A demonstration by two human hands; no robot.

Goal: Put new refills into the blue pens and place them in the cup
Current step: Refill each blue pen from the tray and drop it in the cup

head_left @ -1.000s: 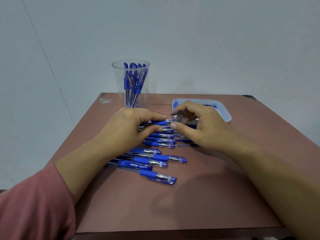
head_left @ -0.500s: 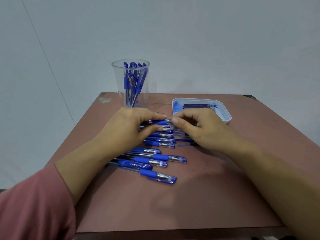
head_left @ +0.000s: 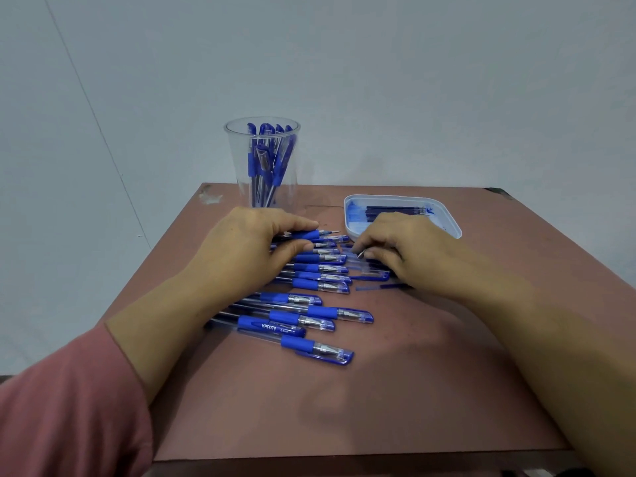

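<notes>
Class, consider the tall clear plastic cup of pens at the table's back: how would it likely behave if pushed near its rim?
The clear plastic cup is tall, its base narrower than its rim, so it would probably tip rather than slide. The blue pens stand high inside it, likely making it top-heavy. Its thin clear wall suggests little weight.

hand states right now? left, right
Left hand: closed, holding a blue pen.
Right hand: closed, pinching a small pale piece; what it is cannot be told.

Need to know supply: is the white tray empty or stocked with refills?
Stocked: several dark blue refills lie in the white tray, beyond the right hand.
</notes>
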